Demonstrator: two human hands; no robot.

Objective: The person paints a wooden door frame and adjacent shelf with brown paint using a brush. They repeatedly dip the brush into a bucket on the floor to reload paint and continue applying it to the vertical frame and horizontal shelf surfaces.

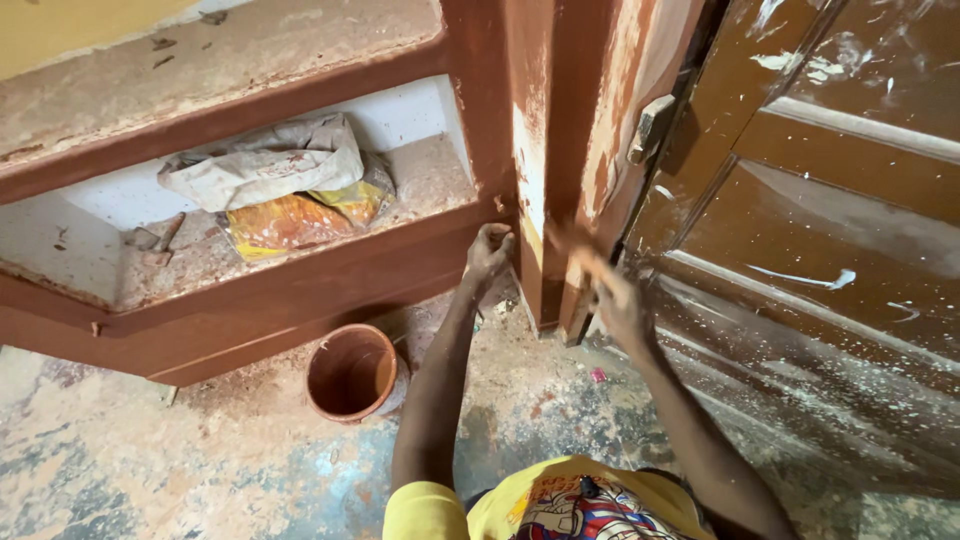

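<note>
Hands: I see my left hand (488, 250) curled against the red-brown painted post (530, 150), fingers bent on its near edge where the shelf rail (300, 290) meets it. My right hand (618, 305) is closed on a thin pale stick-like tool (590, 268), motion-blurred, its tip at the foot of the post.
Work spot: low on the post, between the shelf unit on the left and the brown panelled door (800, 240) on the right.
Nearby: a paint-stained round container (350, 372) stands on the floor (150, 460) near left of my left arm; crumpled sacks and a yellow-orange bag (290, 215) lie on the shelf.
Risk: I judge my left elbow could knock the container over, since it sits close beside that arm. Wet paint could smear onto my left fingers, because they press the painted wood.
Hard to tell: blur hides whether the tool is a brush or a scraper, and what the container holds. The door's right side is cut off; my yellow shirt (560, 500) covers the near floor.
</note>
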